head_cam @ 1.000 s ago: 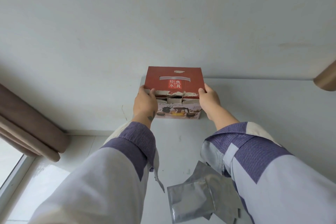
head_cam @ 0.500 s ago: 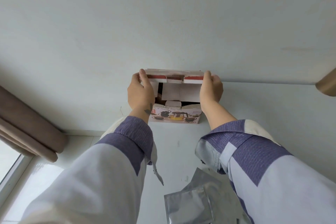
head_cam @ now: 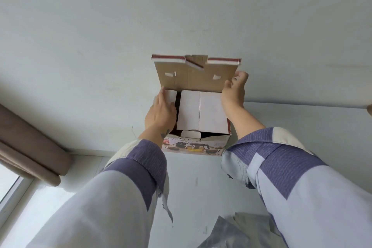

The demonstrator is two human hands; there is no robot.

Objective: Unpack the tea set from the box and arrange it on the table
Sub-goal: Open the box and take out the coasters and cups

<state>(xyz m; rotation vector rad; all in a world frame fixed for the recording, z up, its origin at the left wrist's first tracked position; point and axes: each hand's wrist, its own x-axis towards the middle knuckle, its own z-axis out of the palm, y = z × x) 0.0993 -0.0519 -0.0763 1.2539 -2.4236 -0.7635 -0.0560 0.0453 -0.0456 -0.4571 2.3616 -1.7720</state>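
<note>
Step in hand, as I judge it: getting past the inner flaps of the box [head_cam: 198, 143] to reach the tea set. Right hand [head_cam: 234, 94] pinches the right edge of the raised lid [head_cam: 196, 78] and holds it upright; best to keep it pinned back so it doesn't drop onto the opening. Left hand [head_cam: 161, 111] lies at the box's left side, fingers straight and relaxed, tips touching the white flap [head_cam: 202, 115] by the dark gap; gripping nothing. Good move, I'd say: hook fingers into that gap, fold the flaps outward one at a time, lift pieces straight up, slowly, since the contents are likely fragile

Box sits on the white table [head_cam: 302, 119], against the wall [head_cam: 181, 16]. Lid inside is brown card with a red-white rim and two tape scraps. Box front shows a printed teapot and cups. Tea set itself hidden under the flaps. Crinkled silver bag [head_cam: 237, 233] lies on the table nearer the camera than the box, right of centre
</note>
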